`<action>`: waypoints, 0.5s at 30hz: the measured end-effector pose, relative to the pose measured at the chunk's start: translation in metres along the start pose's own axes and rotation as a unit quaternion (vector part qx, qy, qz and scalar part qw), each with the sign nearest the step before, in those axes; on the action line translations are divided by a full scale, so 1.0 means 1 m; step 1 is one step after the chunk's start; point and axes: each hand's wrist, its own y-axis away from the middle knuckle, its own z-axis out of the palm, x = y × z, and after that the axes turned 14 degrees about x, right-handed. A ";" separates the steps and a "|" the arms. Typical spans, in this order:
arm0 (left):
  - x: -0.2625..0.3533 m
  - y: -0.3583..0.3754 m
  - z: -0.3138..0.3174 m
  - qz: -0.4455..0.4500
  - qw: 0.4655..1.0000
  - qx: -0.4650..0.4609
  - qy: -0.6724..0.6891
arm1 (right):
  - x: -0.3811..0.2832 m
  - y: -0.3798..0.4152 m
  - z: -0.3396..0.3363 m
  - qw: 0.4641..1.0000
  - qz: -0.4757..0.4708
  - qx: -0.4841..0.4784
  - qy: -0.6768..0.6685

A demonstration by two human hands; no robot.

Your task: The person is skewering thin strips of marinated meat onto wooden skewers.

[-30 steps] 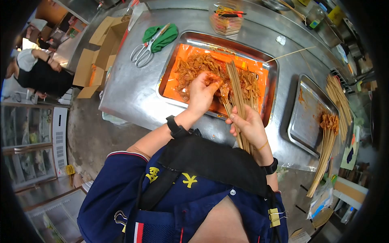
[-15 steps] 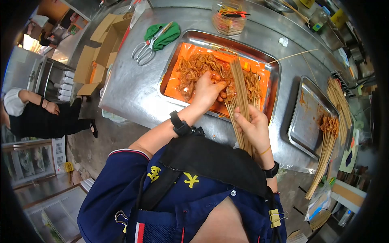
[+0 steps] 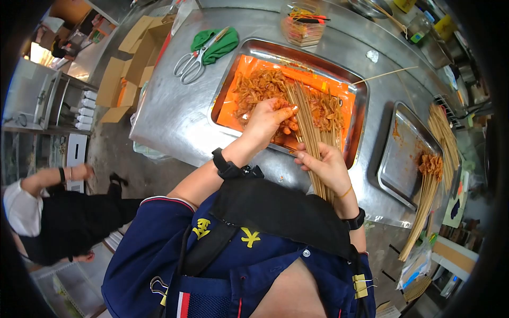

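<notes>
Wooden skewers (image 3: 306, 124) form a long bundle, which my right hand (image 3: 326, 165) grips near its lower part. My left hand (image 3: 270, 121), its fingertips stained red, is pinched at the bundle's left side; what lies between those fingers is too small to make out. Both hands are over the front part of a metal tray (image 3: 362, 114) lined with an orange sheet (image 3: 229, 115). Red-sauced meat pieces (image 3: 260, 85) are heaped in the tray's left half. More sauced pieces on skewers (image 3: 330, 108) lie to the right of the bundle.
Scissors (image 3: 191, 66) rest by a green cloth (image 3: 220, 46). Behind the tray is a clear container (image 3: 303, 26). A second tray (image 3: 395, 164) at right holds loaded skewers (image 3: 428, 185), beside bare skewers (image 3: 444, 132). Another person (image 3: 69, 217) is at left, near cardboard boxes (image 3: 139, 63).
The bundle's top has swung left, and my right hand has shifted slightly left and down. My left hand has left the meat heap for the bundle. The other person has moved nearer.
</notes>
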 end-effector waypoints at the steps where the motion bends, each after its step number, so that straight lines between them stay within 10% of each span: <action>1: -0.002 -0.001 -0.001 0.001 1.000 0.000 0.009 | -0.003 0.001 0.001 1.000 0.000 0.003 -0.003; 15: -0.007 -0.002 -0.016 0.009 0.999 0.009 -0.049 | -0.006 0.000 0.002 0.998 0.045 0.003 -0.051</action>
